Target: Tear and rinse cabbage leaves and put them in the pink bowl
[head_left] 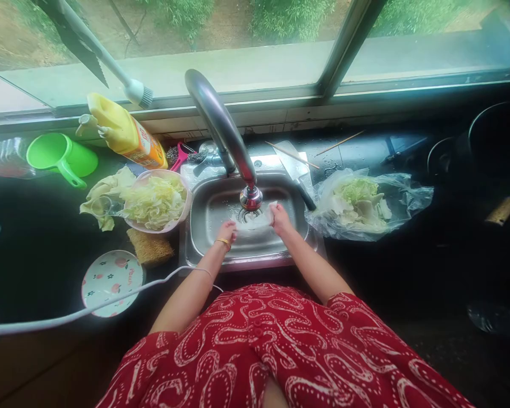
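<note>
Over the steel sink [204, 238], my left hand [226, 233] and my right hand [279, 218] are closed on opposite ends of a whitish, translucent piece [255, 222]. It spans the gap between them under the faucet [221, 113]; whether it is a leaf or plastic I cannot tell. Left of the sink stands a pink bowl [188, 207] heaped with torn cabbage leaves [155, 201]. On the right, a clear plastic bag [403, 198] lies spread with more pale cabbage [359, 201] on it. A knife [295, 170] rests at the sink's right rim.
A yellow detergent bottle [130, 133], green cup [63, 158] and pink peeler [181, 157] stand or lie at back left. Nearer are a brown scrubbing pad [151, 247] and a peach-patterned plate [113, 283]. A white cable [68, 317] crosses the left forearm. Pans [493, 136] sit far right.
</note>
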Demonstrator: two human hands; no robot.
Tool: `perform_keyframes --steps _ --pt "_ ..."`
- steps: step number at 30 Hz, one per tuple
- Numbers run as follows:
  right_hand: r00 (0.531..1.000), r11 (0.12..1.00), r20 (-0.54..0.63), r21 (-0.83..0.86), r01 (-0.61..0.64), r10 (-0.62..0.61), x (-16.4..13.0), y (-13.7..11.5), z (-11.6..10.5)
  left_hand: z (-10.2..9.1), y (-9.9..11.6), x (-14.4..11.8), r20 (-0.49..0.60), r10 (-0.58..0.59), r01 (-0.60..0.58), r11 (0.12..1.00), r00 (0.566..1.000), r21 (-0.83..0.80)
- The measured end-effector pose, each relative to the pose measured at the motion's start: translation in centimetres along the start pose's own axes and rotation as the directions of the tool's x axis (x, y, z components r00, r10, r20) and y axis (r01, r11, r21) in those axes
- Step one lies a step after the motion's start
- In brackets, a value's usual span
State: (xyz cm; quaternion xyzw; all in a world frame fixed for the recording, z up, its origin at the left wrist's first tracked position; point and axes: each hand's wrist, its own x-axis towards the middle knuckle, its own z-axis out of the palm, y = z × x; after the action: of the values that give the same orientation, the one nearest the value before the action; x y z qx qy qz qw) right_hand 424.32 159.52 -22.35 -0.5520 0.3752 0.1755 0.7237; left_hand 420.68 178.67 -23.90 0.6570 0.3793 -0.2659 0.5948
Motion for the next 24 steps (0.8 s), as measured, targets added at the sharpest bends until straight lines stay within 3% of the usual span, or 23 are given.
perform_keyframes --steps 2,4,7,9,13,17,20,22,24 --pt "0.983 0.997 0.183 -0.078 0.009 0.005 -0.5 0.3 0.7 -0.5 0.3 -0.5 0.037 0.057 -0.062 0.984 0.998 0.169" --pt "0.917 0.977 0.398 -0.205 0.058 0.03 -1.0 0.2 1.5 -0.3 1.1 -1.0 0.065 0.219 -0.228 0.953 0.974 0.2" --pt "0.8 0.931 0.597 -0.322 0.173 0.058 -1.6 -1.0 1.9 0.5 3.0 -1.4 0.25 0.442 -0.47 0.88 0.861 0.062" --pt "0.753 0.895 0.656 -0.364 0.257 0.051 -1.7 -2.4 1.5 1.2 4.2 -1.7 0.394 0.439 -0.455 0.889 0.808 -0.058" --pt "0.726 0.806 0.688 -0.436 0.399 0.013 -2.1 -5.4 -0.6 2.8 5.7 -2.6 0.446 0.38 -0.363 0.923 0.81 -0.127" --pt "0.73 0.768 0.678 -0.421 0.483 -0.087 -2.8 -7.0 -2.6 4.8 6.6 -3.8 0.443 0.36 -0.427 0.902 0.821 0.059" --pt "0.755 0.759 0.628 -0.395 0.517 -0.187 -3.1 -7.3 -3.4 5.7 7.2 -4.7 0.319 0.497 -0.551 0.828 0.807 0.105" --pt "0.766 0.767 0.594 -0.364 0.529 -0.247 -3.1 -7.4 -3.5 5.9 7.5 -5.2 0.284 0.58 -0.61 0.792 0.764 0.023" --pt "0.755 0.787 0.579 -0.289 0.545 -0.309 -3.2 -7.3 -3.2 5.8 7.9 -5.5 0.258 0.602 -0.614 0.788 0.755 -0.041"
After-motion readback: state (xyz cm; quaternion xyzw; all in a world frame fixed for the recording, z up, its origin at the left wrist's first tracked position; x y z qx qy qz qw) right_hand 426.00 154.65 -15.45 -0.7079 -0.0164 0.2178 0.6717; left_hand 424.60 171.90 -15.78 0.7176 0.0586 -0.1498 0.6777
